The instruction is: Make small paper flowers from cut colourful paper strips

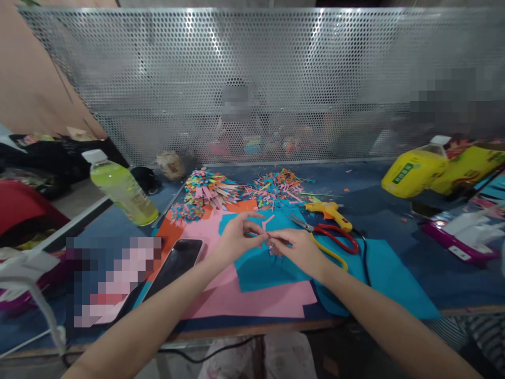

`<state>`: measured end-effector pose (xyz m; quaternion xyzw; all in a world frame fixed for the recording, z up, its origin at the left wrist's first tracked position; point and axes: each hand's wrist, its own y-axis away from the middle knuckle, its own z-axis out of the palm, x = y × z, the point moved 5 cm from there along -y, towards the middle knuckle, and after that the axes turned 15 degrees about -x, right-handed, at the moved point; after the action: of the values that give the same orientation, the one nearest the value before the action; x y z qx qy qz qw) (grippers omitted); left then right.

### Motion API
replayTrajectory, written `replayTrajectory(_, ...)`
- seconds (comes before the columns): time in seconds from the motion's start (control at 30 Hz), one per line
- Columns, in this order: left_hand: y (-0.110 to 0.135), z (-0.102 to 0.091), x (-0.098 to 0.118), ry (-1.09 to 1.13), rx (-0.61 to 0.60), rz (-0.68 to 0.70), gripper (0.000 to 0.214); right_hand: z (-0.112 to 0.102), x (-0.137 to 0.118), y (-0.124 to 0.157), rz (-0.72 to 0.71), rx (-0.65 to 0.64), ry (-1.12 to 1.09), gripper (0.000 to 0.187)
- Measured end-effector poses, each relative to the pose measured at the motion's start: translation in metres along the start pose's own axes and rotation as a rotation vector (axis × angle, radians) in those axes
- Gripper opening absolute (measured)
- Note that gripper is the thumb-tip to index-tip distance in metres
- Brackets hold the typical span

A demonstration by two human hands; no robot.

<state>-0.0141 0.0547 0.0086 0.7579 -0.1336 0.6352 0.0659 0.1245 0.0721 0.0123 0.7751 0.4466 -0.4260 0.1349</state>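
My left hand [236, 237] and my right hand [295, 247] meet above the blue paper sheet [264, 266], fingertips pinched together on a small pink paper strip [268, 223] that sticks up between them. Both hands are closed in a pinch. Under the blue sheet lies a pink paper sheet [244, 302]. Just right of my right hand lie scissors [331, 237] with red and yellow handles, and behind them a yellow glue gun [329, 211].
Piles of coloured paper pieces [209, 189] and scraps [276, 187] lie at the back. A phone [175, 263] lies left, a green drink bottle [122, 189] further left, a yellow bottle [414, 171] at right. A perforated metal screen [252, 79] closes the back.
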Motion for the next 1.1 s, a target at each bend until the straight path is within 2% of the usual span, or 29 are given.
replayTrajectory(0.17, 0.002, 0.001, 0.003, -0.062, 0.009, 0.001, 0.041, 0.0, -0.004, 0.001, -0.041, -0.027, 0.22, 0.022)
replayTrajectory(0.33, 0.005, 0.003, 0.001, -0.116, 0.041, 0.017, 0.037, 0.009, -0.006, 0.003, -0.16, 0.001, 0.664, 0.024)
replayTrajectory(0.4, 0.004, 0.003, -0.001, -0.113, 0.05, 0.015, 0.037, 0.016, -0.005, 0.004, -0.207, -0.034, 0.84, 0.025)
replayTrajectory(0.47, 0.003, 0.003, -0.002, -0.08, 0.053, 0.005, 0.038, 0.02, -0.006, 0.004, -0.216, -0.059, 0.925, 0.025)
replayTrajectory(0.53, 0.001, 0.002, -0.003, -0.014, 0.054, -0.016, 0.042, 0.016, -0.008, 0.003, -0.174, -0.025, 0.864, 0.023)
replayTrajectory(0.63, 0.0, 0.0, -0.003, 0.099, 0.045, -0.053, 0.046, 0.002, -0.009, 0.003, -0.097, 0.073, 0.588, 0.02)
replayTrajectory(0.77, 0.0, 0.0, 0.0, 0.22, 0.012, -0.04, 0.047, -0.009, -0.001, 0.002, -0.038, 0.142, 0.263, 0.019)
replayTrajectory(1.1, -0.002, 0.005, 0.003, 0.177, -0.039, -0.027, 0.045, -0.006, 0.002, 0.001, 0.011, 0.065, 0.056, 0.022)
